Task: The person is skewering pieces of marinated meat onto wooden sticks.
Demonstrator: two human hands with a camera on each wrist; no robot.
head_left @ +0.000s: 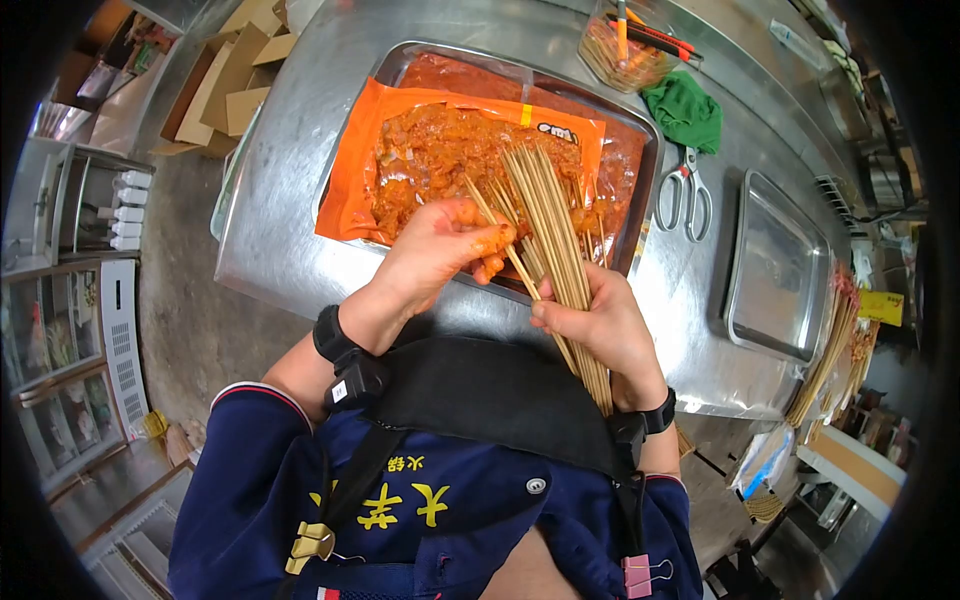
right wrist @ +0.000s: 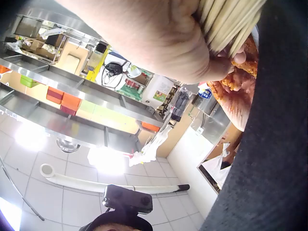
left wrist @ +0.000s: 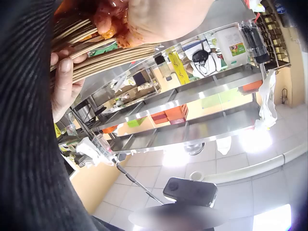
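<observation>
My right hand (head_left: 605,320) grips a thick bundle of bamboo skewers (head_left: 555,235), its thumb lying across one side. One bamboo skewer (head_left: 527,272) stands apart from the bundle, slanting past the right thumb. My left hand (head_left: 440,250) pinches this skewer between thumb and fingers, which are smeared with orange-red marinade. Beneath the hands lies an open orange bag of marinated meat pieces (head_left: 430,150), on a metal tray (head_left: 645,190). In the left wrist view, the right fingers (left wrist: 64,82) hold the skewers below the stained left hand. The right wrist view shows the skewer bundle (right wrist: 231,19) close up.
Red-handled scissors (head_left: 684,195) and a green cloth (head_left: 684,110) lie right of the tray. A clear container (head_left: 625,55) with pens and a cutter stands behind them. Another metal tray (head_left: 785,265) sits at the right. Cardboard boxes (head_left: 225,90) are at the far left.
</observation>
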